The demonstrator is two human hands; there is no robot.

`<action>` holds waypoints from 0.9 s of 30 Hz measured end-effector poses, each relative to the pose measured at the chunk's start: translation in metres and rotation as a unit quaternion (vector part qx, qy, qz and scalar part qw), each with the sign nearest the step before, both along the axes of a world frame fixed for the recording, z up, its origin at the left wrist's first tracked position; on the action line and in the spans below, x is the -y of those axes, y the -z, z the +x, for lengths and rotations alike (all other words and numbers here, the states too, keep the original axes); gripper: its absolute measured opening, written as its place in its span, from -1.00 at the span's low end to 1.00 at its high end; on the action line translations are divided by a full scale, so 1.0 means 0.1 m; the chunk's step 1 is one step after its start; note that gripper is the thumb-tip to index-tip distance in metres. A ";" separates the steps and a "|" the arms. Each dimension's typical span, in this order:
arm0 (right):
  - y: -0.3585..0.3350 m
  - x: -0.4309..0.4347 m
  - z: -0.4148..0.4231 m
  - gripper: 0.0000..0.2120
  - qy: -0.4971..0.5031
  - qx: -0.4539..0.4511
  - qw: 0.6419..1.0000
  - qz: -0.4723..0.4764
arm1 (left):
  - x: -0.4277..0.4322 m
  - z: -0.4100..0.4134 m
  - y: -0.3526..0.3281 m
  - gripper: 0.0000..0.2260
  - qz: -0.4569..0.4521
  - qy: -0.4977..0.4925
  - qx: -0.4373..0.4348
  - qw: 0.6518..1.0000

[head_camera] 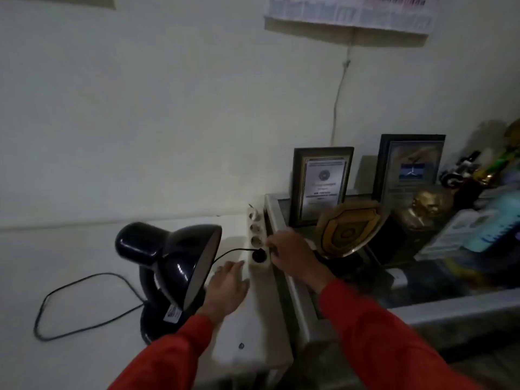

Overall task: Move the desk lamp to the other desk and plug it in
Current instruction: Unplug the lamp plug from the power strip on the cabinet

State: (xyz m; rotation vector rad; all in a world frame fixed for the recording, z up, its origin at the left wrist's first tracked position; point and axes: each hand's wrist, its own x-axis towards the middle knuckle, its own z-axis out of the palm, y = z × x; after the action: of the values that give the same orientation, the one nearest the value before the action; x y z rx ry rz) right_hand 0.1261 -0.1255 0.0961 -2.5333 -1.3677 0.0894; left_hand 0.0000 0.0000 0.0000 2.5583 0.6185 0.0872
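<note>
A black desk lamp [174,266] stands on the white desk [70,263], shade tilted to the right, unlit. Its black cord [56,305] loops over the desk on the left and runs behind the shade to a black plug [257,255]. The plug sits in the nearest socket of a white power strip [256,235] lying at the desk's right edge. My right hand [292,256] rests beside the strip, fingertips touching its right side near the plug. My left hand [229,288] lies flat on the desk just left of the strip, fingers apart, holding nothing.
Right of the desk stands a glass-topped cabinet [284,249] with two framed certificates [320,184], a shield plaque [349,229], a bronze bust [425,206] and other clutter. A thin wire [337,99] runs up the wall to a calendar [351,12].
</note>
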 end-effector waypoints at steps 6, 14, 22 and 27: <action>0.15 -0.26 0.12 -0.67 -0.055 0.075 0.991 -0.094 | -0.05 0.22 0.05 -0.54 0.029 -0.015 0.021 0.999; 0.16 -0.42 0.17 -0.82 -0.104 0.136 0.969 -0.177 | -0.08 0.20 0.08 -0.45 0.031 0.001 0.067 0.997; 0.20 -0.41 0.18 -0.86 -0.108 0.154 0.968 -0.167 | -0.07 0.19 0.12 -0.48 0.024 -0.010 0.091 0.996; 0.19 -0.45 0.15 -0.83 -0.115 0.181 0.960 -0.181 | -0.09 0.21 0.11 -0.56 0.019 -0.025 0.102 0.994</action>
State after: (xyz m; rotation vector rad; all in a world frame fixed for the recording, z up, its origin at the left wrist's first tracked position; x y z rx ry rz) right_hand 0.1414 -0.0810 0.0770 -2.7684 -1.9462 -0.0974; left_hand 0.0206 0.0087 -0.0112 2.5287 0.6060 0.3746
